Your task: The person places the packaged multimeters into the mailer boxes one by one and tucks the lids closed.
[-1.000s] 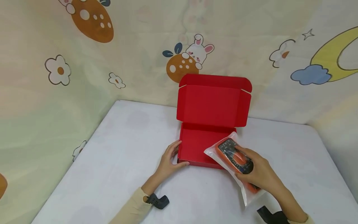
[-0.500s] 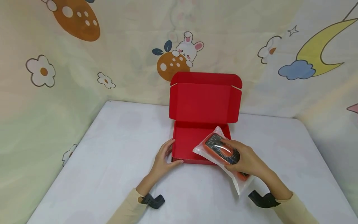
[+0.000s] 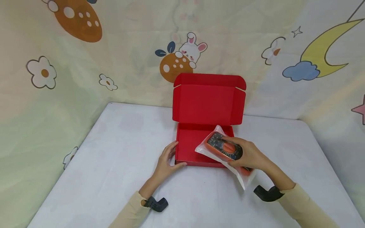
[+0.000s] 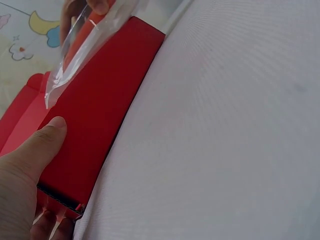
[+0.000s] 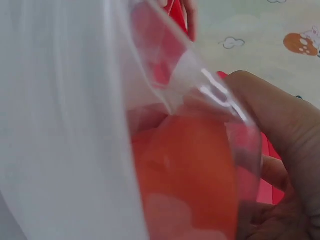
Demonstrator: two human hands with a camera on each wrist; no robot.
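Observation:
An orange multimeter (image 3: pixel 214 141) with a dark face and a round dial lies inside a clear plastic bag (image 3: pixel 239 178). My right hand (image 3: pixel 251 155) grips it across its width, thumb on the near side and fingers on the far side. It slants over the front right part of an open red cardboard box (image 3: pixel 185 142). In the right wrist view, the orange body (image 5: pixel 187 175) shows blurred through the plastic. At the box's front left corner, my left hand (image 3: pixel 166 164) holds on, thumb (image 4: pixel 52 131) against the front wall and fingers around the left side.
The box's lid (image 3: pixel 208 103) stands raised at the back, its side flaps spread. A white-covered table (image 3: pixel 137 139) lies beneath everything. Behind it hangs a patterned cloth backdrop (image 3: pixel 131 47). Each wrist wears a black mount (image 3: pixel 156 204).
The right hand has brought the bagged multimeter left and a little farther over the box. The head view has shifted slightly right. The left hand keeps its hold on the box corner.

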